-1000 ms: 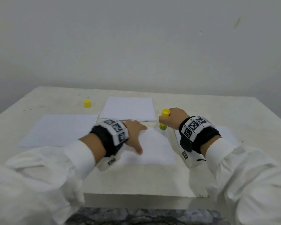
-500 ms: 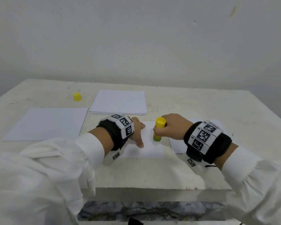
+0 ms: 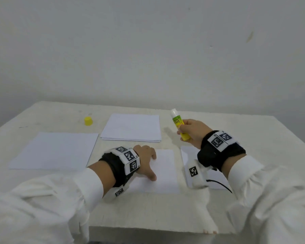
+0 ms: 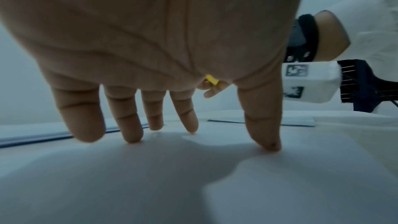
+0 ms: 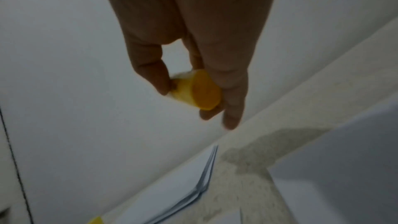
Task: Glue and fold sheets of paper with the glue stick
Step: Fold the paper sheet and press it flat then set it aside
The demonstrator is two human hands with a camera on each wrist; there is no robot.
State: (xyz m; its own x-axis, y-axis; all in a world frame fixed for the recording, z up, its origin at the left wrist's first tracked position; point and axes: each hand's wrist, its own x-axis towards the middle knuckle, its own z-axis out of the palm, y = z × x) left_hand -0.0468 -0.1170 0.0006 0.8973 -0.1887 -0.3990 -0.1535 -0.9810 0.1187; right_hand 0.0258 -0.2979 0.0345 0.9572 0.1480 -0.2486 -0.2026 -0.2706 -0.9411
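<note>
White paper throughout. Left hand (image 3: 144, 161) spread flat, fingertips (image 4: 269, 146) pressing down on folded sheet (image 3: 165, 171) near front edge of surface (image 3: 148, 212). Right hand (image 3: 194, 132) raised above surface, fingers curled round glue stick (image 3: 179, 124), gripping its yellow lower body; uncapped white tip tilted up and away from hand, clear of any paper. Yellow base of stick facing wrist camera, blurred there, so exact finger placement hard to tell. Another sheet (image 3: 188, 155) partly hidden beneath right wrist. Stack of sheets (image 3: 132, 127) beyond left hand, well apart from it. Single sheet (image 3: 55, 150) lying flat to outer side of left forearm. Yellow cap (image 3: 88, 120) standing alone, far beyond left hand, beside stack.
</note>
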